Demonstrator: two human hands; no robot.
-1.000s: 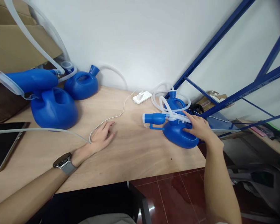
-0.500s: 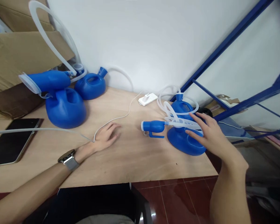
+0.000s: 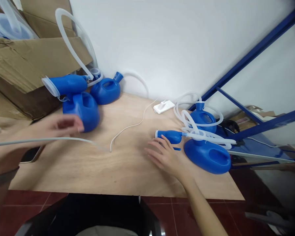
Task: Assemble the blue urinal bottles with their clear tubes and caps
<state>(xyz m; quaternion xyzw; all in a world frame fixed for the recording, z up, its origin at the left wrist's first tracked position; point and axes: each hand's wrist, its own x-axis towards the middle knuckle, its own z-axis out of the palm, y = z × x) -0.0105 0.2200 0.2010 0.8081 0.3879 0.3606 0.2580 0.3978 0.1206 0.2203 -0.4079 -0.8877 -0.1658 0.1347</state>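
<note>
One blue hose attachment (image 3: 175, 136), axis sideways, pointing left, right hand (image 3: 166, 156) spread, left hand (image 3: 56, 127), state unclear

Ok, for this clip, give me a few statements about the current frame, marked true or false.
1. Blue jugs stand only left of the power strip. False: two stand to its right.
2. The blurred left hand overlaps a left-hand jug in view. True.
3. The right hand grips a jug's handle. False: its spread fingers are by the blue funnel.
4. A white adapter sits on the power strip. True.
</note>
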